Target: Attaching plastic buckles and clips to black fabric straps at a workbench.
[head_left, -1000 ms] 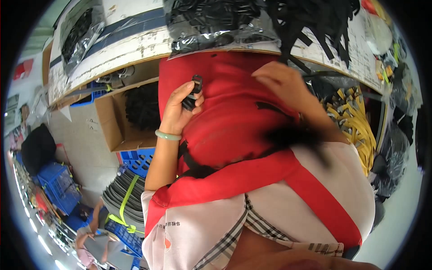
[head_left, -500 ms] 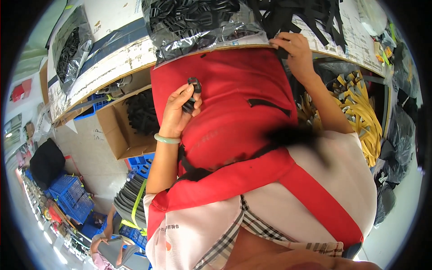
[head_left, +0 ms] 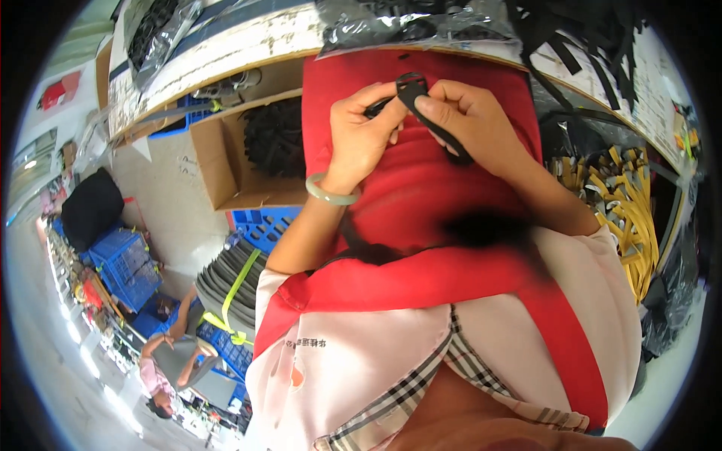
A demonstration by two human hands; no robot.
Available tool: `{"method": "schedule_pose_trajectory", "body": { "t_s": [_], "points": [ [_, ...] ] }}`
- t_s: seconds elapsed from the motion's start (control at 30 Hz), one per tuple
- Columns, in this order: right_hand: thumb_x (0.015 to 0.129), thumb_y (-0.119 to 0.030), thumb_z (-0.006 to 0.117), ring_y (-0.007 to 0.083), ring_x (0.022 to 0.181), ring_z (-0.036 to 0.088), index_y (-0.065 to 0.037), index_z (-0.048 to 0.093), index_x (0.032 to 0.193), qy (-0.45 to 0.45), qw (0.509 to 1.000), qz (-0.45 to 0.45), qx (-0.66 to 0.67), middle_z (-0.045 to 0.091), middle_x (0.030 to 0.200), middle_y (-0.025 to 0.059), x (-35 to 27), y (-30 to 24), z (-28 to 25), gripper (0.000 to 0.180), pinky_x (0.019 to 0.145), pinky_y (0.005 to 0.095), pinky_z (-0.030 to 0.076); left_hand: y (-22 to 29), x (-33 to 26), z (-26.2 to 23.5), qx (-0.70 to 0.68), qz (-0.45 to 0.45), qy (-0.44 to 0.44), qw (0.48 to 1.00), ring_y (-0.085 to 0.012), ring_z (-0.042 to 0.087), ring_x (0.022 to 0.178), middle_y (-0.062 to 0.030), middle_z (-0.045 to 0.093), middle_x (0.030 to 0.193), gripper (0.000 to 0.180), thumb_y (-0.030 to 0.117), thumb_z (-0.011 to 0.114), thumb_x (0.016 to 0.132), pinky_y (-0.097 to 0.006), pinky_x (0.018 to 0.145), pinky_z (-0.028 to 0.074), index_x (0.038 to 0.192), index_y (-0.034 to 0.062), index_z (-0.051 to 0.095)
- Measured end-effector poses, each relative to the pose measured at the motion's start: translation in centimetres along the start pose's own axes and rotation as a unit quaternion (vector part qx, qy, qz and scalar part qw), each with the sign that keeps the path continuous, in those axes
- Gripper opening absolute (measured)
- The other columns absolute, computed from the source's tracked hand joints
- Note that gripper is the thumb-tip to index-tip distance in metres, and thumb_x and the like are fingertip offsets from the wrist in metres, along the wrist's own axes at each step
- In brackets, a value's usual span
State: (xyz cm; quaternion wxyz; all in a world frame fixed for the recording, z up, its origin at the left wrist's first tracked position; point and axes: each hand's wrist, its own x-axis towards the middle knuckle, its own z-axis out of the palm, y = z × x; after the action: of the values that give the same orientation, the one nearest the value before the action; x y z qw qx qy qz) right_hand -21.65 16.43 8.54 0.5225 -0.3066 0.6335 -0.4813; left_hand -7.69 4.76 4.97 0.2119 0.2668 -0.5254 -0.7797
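Both hands now meet — right hand back | left hand | black strap

Clear plastic bag of black parts lies on the bench just above the fingers; another clear bag far upper left; an open brown cardboard box sits left below.

Black strap btwn my fingers is woven cloth, matt, w/ a dull black plastic buckle. Red apron = matt fabric, smooth-ish. Bangle on my left wrist looks glossy, jade-like stone. Bags at the worktop's near edge are shiny clear plastic, crinkly. Box under it is rough brown cardboard.
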Motion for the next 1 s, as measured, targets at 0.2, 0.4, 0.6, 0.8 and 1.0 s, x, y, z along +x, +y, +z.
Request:
{"method": "schedule_pose_trajectory", "body": {
  "t_s": [0.2, 0.4, 0.6, 0.8, 1.0],
  "points": [
    [0.094, -0.03, 0.058, 0.0044, 0.046, 0.045, -0.006, 0.062, 0.082, -0.008, 0.978, 0.074, 0.192, 0.051, 0.061, -0.0017, 1.3, 0.6, 1.1, 0.028, 0.042, 0.0195, 0.035, -0.7, -0.1, -1.2, 0.109, 0.089, 0.035, 0.989, -0.0055, 0.051, 0.059, -0.0008, 0.058, 0.072, 0.015, -0.001, 0.067, 0.084, -0.021, 0.049, 0.039, 0.099, -0.0014, 0.069],
    [0.095, -0.028, 0.057, 0.0042, 0.046, 0.042, -0.004, 0.061, 0.085, 0.0, 0.957, 0.061, 0.285, 0.05, 0.062, -0.002, 2.0, 0.3, 1.4, 0.026, 0.042, 0.0198, 0.034, -0.8, 0.7, -1.6, 0.304, 0.273, 0.044, 0.912, -0.0134, 0.053, 0.058, -0.0078, 0.058, 0.07, 0.016, -0.001, 0.07, 0.08, -0.025, 0.051, 0.041, 0.096, -0.001, 0.068],
    [0.095, -0.028, 0.058, 0.0052, 0.049, 0.044, -0.002, 0.059, 0.099, 0.043, 0.977, 0.015, 0.21, 0.053, 0.068, -0.0009, 2.8, 2.0, 1.6, 0.026, 0.044, 0.0218, 0.037, -1.0, 0.6, -2.1, 0.364, 0.294, 0.02, 0.884, -0.0155, 0.056, 0.058, -0.0101, 0.059, 0.072, 0.018, -0.001, 0.07, 0.079, -0.028, 0.051, 0.043, 0.097, 0.0006, 0.068],
    [0.092, -0.024, 0.063, 0.0057, 0.064, 0.053, -0.004, 0.06, 0.107, -0.024, 0.968, 0.054, 0.245, 0.06, 0.08, 0.0006, 3.4, 2.3, 0.9, 0.025, 0.055, 0.0184, 0.041, -0.5, 0.0, -2.3, -0.048, -0.06, 0.045, 0.996, -0.0119, 0.056, 0.057, -0.0076, 0.063, 0.073, 0.013, 0.008, 0.064, 0.089, -0.024, 0.044, 0.042, 0.097, -0.0024, 0.067],
    [0.091, -0.019, 0.064, 0.0045, 0.073, 0.054, -0.002, 0.064, 0.104, 0.116, 0.934, -0.305, -0.147, 0.061, 0.083, -0.0002, 3.9, 3.3, 1.8, 0.021, 0.062, 0.0158, 0.041, 0.3, 0.3, -2.5, -0.179, -0.146, 0.049, 0.972, -0.0115, 0.056, 0.053, -0.0095, 0.065, 0.075, 0.019, 0.013, 0.066, 0.089, -0.022, 0.041, 0.042, 0.096, -0.0045, 0.067]
  ]
}}
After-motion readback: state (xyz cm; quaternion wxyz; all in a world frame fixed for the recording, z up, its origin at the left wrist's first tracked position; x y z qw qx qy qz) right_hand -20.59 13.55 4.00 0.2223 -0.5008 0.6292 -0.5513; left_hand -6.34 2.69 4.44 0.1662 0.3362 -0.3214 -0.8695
